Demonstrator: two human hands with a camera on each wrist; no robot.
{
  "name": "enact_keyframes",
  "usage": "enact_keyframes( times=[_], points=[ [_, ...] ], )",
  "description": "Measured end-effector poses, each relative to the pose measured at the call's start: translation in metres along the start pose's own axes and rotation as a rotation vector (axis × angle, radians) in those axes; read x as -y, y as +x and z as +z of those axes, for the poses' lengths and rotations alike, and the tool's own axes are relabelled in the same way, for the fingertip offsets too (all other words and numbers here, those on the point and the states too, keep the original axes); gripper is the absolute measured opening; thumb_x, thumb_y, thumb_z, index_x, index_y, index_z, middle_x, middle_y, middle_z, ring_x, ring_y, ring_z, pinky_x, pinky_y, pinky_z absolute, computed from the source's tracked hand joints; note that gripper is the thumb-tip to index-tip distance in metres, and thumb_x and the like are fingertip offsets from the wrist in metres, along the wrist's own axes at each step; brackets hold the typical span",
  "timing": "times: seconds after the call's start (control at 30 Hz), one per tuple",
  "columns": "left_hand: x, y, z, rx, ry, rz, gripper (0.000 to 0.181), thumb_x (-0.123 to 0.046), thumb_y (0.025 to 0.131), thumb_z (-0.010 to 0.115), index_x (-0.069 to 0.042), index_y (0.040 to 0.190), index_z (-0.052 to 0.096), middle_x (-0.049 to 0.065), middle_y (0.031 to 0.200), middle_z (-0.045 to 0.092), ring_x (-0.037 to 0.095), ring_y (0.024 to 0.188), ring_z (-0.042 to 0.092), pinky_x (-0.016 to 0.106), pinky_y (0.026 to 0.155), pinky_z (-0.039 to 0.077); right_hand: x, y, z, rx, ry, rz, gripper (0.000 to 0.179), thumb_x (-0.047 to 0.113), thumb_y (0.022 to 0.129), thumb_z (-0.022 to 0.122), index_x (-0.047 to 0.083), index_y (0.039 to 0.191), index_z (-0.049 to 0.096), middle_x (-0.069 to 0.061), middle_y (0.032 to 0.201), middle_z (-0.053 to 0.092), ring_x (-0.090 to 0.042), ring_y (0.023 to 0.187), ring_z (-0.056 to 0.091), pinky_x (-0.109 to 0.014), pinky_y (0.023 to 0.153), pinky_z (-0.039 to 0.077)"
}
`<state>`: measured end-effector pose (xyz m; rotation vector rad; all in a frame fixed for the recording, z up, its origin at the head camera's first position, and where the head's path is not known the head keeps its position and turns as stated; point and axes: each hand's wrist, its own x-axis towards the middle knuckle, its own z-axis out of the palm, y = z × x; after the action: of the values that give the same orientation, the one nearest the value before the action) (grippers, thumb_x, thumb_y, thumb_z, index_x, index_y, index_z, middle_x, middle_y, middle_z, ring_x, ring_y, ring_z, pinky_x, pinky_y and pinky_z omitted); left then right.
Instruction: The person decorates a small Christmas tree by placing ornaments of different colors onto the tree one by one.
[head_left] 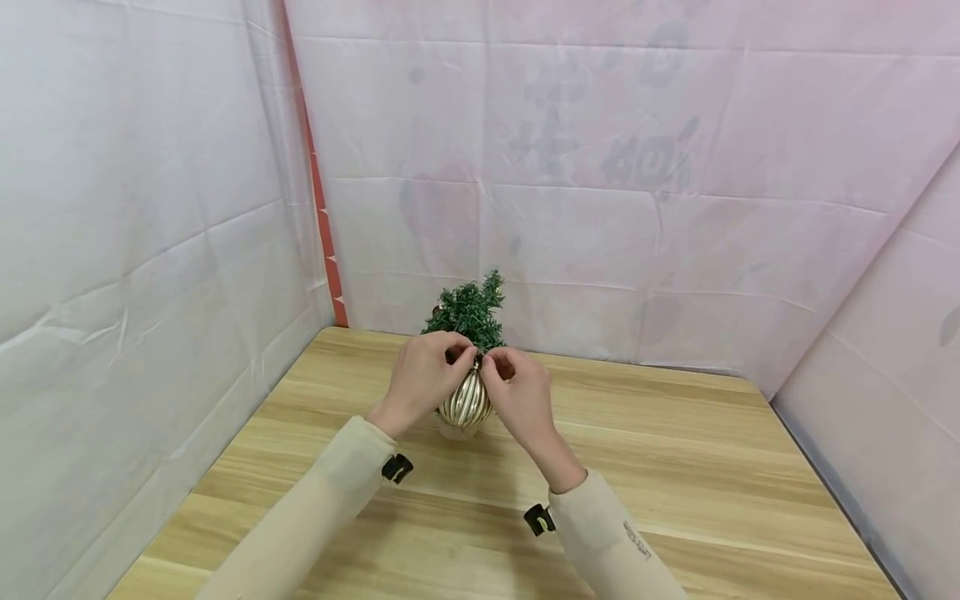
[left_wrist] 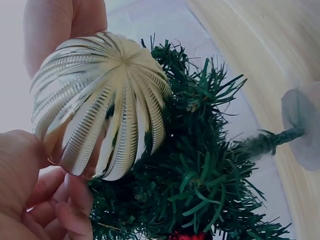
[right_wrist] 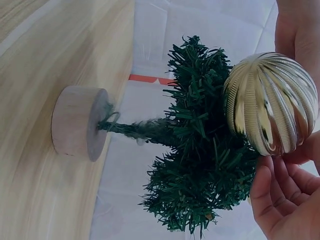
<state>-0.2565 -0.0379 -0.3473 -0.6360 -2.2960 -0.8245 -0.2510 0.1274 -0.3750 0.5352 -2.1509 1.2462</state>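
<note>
A gold ribbed Christmas bauble (head_left: 467, 402) hangs in front of a small artificial Christmas tree (head_left: 467, 310). My left hand (head_left: 426, 377) pinches at the bauble's top, thumb and forefinger together. From the other side my right hand (head_left: 523, 398) pinches there too, its fingertips close to the left ones. Whatever fine loop or cap lies between the fingertips is mostly hidden. In the right wrist view the bauble (right_wrist: 270, 105) overlaps the green branches (right_wrist: 200, 130). The tree stands upright on a round, pale wooden base (right_wrist: 77, 122).
Something red and glittery (left_wrist: 187, 236) shows among the lower branches in the left wrist view. The wood-grain table (head_left: 675, 467) is enclosed by pale cloth walls (head_left: 600, 208), with a red strip (head_left: 322, 217) at the back left corner.
</note>
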Motion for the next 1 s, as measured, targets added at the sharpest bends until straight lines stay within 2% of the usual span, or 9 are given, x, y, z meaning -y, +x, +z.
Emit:
enact_keyframes(
  times=[0.27, 0.83, 1.0],
  points=[
    [-0.003, 0.004, 0.000, 0.024, 0.038, -0.048, 0.012, -0.020, 0.094, 0.068, -0.017, 0.089, 0.078, -0.007, 0.074, 0.071, 0.003, 0.056, 0.056, 0.024, 0.052, 0.047, 0.000, 0.003, 0.002, -0.001, -0.011, 0.049, 0.013, 0.010, 0.094, 0.063, 0.008, 0.088, 0.074, 0.000, 0.067, 0.066, -0.009, 0.055, 0.057, -0.025, 0.052, 0.048],
    [-0.010, 0.009, 0.002, 0.032, 0.147, -0.026, 0.011, -0.018, 0.092, 0.069, -0.016, 0.086, 0.078, -0.005, 0.069, 0.069, 0.005, 0.050, 0.051, 0.022, 0.045, 0.041, 0.000, 0.009, -0.002, 0.024, -0.018, 0.172, 0.013, 0.012, 0.091, 0.064, 0.007, 0.085, 0.076, -0.002, 0.065, 0.066, -0.012, 0.052, 0.056, -0.029, 0.052, 0.048],
    [-0.010, 0.008, 0.001, 0.075, 0.142, -0.053, 0.012, -0.018, 0.091, 0.069, -0.017, 0.083, 0.078, -0.006, 0.067, 0.068, 0.005, 0.047, 0.048, 0.023, 0.042, 0.039, -0.002, 0.008, -0.001, 0.065, -0.049, 0.168, 0.014, 0.011, 0.090, 0.064, 0.008, 0.085, 0.076, -0.001, 0.064, 0.066, -0.010, 0.048, 0.053, -0.026, 0.048, 0.046]
  ],
)
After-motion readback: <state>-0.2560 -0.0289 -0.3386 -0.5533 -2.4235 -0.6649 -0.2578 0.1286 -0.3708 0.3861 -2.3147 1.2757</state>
